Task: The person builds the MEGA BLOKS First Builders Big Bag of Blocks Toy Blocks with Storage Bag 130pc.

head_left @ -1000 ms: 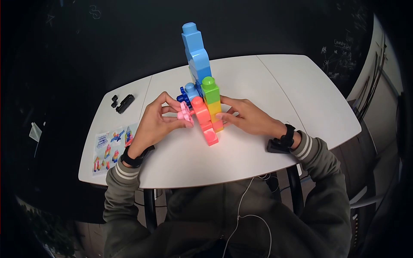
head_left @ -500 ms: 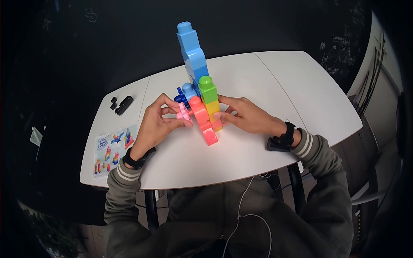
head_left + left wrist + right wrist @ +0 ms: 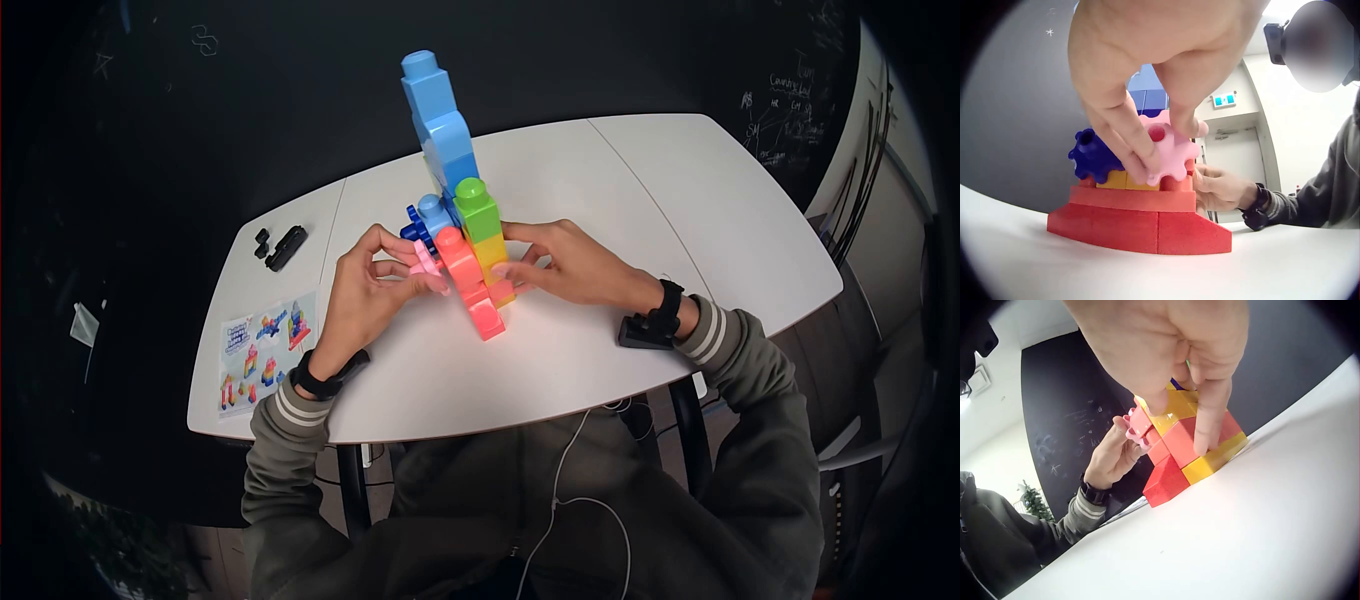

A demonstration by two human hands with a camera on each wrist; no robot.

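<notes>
A tower of building blocks stands on the table, with light blue blocks rising at its back. A green block sits on yellow blocks near its middle, and red blocks form the base. My left hand pinches a pink gear on the tower's left side, fingers over its face. Beside it is a dark blue gear. From the other side my right hand grips the tower, thumb on a yellow block and fingertips against the red blocks low down.
An instruction sheet with block pictures lies on the table's left. Small black devices lie behind it. A black box is beneath my right wrist. The white table has its near edge close to my body.
The tower and both hands appear slightly further left in the head view, as the whole view shifts. Both hands keep their hold, on the pink gear and the tower.
</notes>
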